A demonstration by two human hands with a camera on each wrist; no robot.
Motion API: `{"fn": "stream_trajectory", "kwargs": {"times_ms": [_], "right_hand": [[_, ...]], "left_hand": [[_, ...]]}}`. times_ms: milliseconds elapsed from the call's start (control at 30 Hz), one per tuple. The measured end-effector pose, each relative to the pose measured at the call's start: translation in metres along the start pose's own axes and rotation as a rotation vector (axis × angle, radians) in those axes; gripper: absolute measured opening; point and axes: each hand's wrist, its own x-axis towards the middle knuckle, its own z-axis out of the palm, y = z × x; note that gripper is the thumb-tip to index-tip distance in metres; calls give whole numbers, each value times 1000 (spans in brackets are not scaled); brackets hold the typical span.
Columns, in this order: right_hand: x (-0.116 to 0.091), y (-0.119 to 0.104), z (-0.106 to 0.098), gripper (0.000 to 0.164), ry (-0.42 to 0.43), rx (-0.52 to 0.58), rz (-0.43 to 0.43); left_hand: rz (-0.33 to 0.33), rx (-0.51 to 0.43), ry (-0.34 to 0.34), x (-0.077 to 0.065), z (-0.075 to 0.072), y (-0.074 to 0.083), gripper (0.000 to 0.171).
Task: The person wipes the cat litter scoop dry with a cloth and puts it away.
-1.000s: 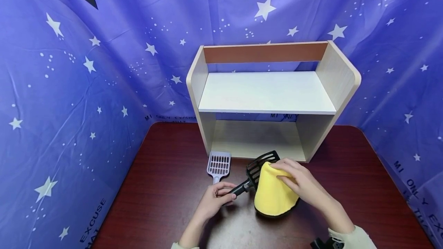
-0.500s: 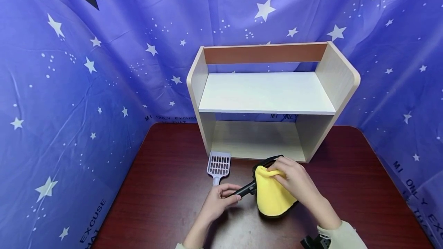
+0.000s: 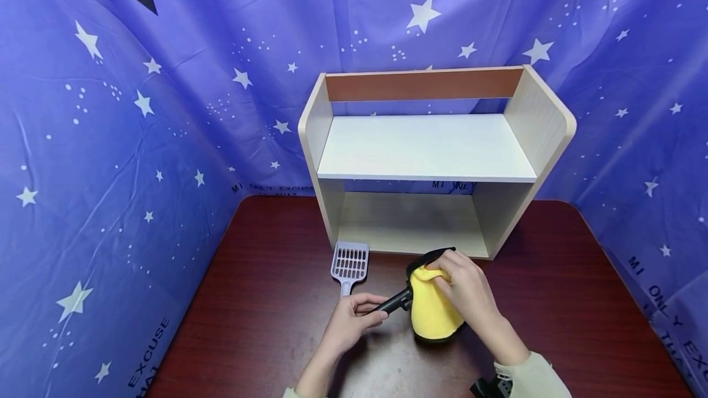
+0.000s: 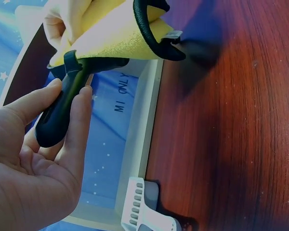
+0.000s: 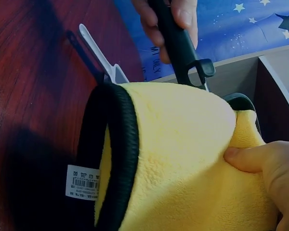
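Note:
My left hand (image 3: 351, 322) grips the handle of a black litter scoop (image 3: 395, 302), raised over the table. A yellow cloth (image 3: 434, 315) with black edging is draped over the scoop's head, hiding most of it. With thumb and fingers, my right hand (image 3: 469, 287) pinches the cloth against the head's far edge. The right wrist view shows the cloth's fuzzy surface (image 5: 183, 139) bulging over the head, its border (image 5: 124, 149) hanging down and a white label (image 5: 82, 183) sticking out. In the left wrist view, the thumb and fingers wrap the black handle (image 4: 58, 113).
A grey slotted litter scoop (image 3: 350, 263) lies on the dark red table (image 3: 265, 300), its head against the front of the shelf. Behind stands a two-tier wooden shelf (image 3: 426, 146). Blue star-printed curtains (image 3: 221, 66) enclose the table at the back and sides.
The black scoop's head has turned so its slots no longer show, and the cloth covers more of it. My right hand has shifted slightly left, bunching the cloth's upper edge.

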Motion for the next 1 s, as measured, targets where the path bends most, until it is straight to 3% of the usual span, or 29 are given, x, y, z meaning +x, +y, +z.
{"fn": "stream_trajectory", "kwargs": {"times_ms": [533, 1000], "right_hand": [[-6, 2, 12, 22, 88, -26, -1], [-7, 13, 6, 22, 124, -64, 54]], "left_hand": [[25, 27, 4, 0, 1, 1, 25], [35, 40, -9, -1, -5, -1, 26]]}}
